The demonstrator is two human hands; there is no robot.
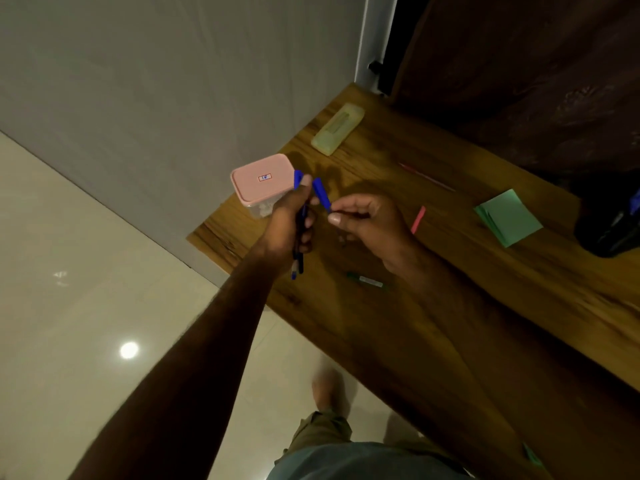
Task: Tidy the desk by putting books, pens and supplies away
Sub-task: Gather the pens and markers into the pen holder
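Blue pens (300, 261) are gripped in the left hand (289, 220) above the bench (485, 289) edge, while the right hand (370, 223) pinches what looks like a cap (321, 195) beside them. Line it up with a bare tip, then push straight on

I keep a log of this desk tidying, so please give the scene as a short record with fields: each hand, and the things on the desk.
left hand: grips a bundle of blue pens
right hand: pinches a short blue piece, pen or cap unclear, beside the bundle
desk: wooden, against the wall
box: pink-lidded box at far-left corner, lid on
case: pale green case, farther back by the wall
loose on desk: green pen, pink strip, thin pink pen, green paper stack
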